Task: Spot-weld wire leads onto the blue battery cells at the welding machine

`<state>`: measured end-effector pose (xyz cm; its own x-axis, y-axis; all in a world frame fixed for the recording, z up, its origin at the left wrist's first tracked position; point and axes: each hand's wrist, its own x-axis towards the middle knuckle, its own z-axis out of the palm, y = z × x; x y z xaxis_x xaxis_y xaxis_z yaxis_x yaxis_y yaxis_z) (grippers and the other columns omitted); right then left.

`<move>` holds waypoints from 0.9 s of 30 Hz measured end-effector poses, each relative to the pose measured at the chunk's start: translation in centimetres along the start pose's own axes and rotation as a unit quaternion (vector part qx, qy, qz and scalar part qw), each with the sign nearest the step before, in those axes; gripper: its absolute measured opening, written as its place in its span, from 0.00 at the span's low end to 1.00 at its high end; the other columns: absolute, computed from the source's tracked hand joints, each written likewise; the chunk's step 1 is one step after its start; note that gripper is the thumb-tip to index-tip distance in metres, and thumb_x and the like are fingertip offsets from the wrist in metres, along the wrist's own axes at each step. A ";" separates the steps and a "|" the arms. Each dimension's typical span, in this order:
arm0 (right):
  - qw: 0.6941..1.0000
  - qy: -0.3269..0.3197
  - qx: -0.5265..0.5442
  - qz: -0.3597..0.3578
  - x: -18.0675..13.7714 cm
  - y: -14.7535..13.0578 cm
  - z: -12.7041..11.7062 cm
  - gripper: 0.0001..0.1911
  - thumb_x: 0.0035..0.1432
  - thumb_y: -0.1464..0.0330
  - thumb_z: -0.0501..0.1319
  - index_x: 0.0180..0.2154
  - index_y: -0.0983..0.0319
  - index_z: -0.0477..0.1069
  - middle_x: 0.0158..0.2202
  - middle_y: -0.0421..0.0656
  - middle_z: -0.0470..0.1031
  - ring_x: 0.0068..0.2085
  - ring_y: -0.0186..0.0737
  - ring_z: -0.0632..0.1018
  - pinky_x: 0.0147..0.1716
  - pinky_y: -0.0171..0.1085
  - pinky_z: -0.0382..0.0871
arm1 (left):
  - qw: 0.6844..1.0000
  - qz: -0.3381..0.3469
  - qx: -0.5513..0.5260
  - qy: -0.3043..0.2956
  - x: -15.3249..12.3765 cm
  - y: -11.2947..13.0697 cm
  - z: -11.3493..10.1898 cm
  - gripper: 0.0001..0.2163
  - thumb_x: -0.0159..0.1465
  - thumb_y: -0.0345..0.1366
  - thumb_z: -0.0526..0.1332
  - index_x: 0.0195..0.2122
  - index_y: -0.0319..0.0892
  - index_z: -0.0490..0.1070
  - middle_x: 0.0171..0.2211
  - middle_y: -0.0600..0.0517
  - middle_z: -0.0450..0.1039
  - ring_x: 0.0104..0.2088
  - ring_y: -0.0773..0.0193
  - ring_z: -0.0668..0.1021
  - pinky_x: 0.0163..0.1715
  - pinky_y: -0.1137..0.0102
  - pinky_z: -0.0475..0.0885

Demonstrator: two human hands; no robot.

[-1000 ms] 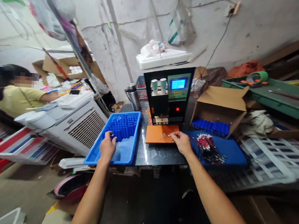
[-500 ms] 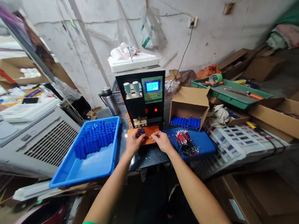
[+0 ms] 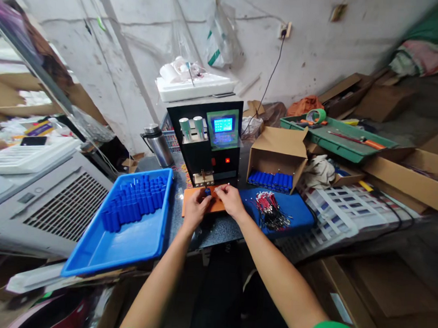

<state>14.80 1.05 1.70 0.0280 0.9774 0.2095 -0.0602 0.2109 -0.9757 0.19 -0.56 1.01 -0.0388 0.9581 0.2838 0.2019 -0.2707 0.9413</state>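
My left hand (image 3: 196, 208) is closed around a blue cylindrical battery (image 3: 207, 192), which it holds on an orange board (image 3: 189, 194). The battery sits just below the electrodes (image 3: 203, 177) of a black spot welder (image 3: 182, 159) with a lit screen. Fingertips pinched, my right hand (image 3: 230, 199) is over the right part of the board, close to the battery. Small whitish bits show at its fingers, too small to name. To its right a heap of red and black wire leads (image 3: 272, 210) with pale ends lies on a blue pad (image 3: 301, 214).
A blue tray (image 3: 122, 254) of upright blue batteries stands at left. An open cardboard box (image 3: 276, 143) with more batteries is right of the welder. A steel flask (image 3: 159, 147) stands behind the tray. Farther right are a green tray (image 3: 355, 148) and a white crate (image 3: 332, 207).
My right hand has moved left, nearer to the battery and the electrodes. My left hand still holds the battery, now closer under the electrodes. The view has shifted slightly.
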 end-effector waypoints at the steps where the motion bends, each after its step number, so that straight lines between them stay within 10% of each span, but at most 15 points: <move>1: 1.000 0.000 0.003 0.003 0.3 0.0 0.3 0.11 0.50 0.59 0.61 0.26 0.61 0.71 0.24 0.40 0.74 0.31 0.40 0.75 0.32 0.36 0.69 | 1.000 0.001 0.003 0.002 -0.1 0.0 0.0 0.14 0.57 0.43 0.64 0.40 0.40 0.72 0.34 0.50 0.78 0.34 0.62 0.79 0.39 0.66 0.75; 27: 0.999 -0.017 -0.051 -0.001 1.6 -0.1 1.9 0.09 0.51 0.63 0.64 0.27 0.63 0.77 0.28 0.45 0.80 0.31 0.44 0.79 0.30 0.36 0.68 | 1.000 -0.017 -0.005 0.008 0.0 -0.7 0.0 0.19 0.59 0.42 0.63 0.49 0.38 0.74 0.44 0.45 0.78 0.41 0.60 0.80 0.44 0.66 0.74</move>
<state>12.93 2.61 2.27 -0.0069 0.9774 0.2115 0.0423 0.2116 -0.9764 0.10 -0.38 0.35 -0.0602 0.9652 0.2545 0.1902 -0.2392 0.9522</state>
